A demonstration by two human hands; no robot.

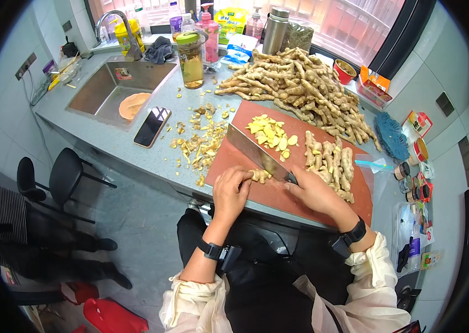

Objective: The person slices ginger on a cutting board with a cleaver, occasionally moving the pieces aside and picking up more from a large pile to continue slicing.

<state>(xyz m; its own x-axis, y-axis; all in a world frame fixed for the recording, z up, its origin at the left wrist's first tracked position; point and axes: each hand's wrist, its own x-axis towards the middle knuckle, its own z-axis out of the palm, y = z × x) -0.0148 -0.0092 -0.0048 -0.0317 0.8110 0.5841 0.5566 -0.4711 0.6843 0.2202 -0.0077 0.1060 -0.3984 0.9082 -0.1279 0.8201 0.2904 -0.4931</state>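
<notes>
My right hand (308,190) is closed around the dark handle of a wide-bladed cleaver (251,149), whose blade slants up and left across a reddish-brown cutting board (295,206). Under the fingers of my left hand (230,188) a piece of ginger root (260,176) is held against the board, close to the blade. Beyond the cleaver lies a small heap of yellow ginger slices (268,132). Several whole ginger roots (331,161) rest on the board's right side. Peelings and scraps (204,139) are strewn along the left edge.
A large pile of ginger (306,89) stands behind the board. On the counter left of it are a phone (152,127), a lidded bottle of liquid (191,61) and a sink (109,91). Jars (402,171) line the right wall. Another person's legs (62,244) show at lower left.
</notes>
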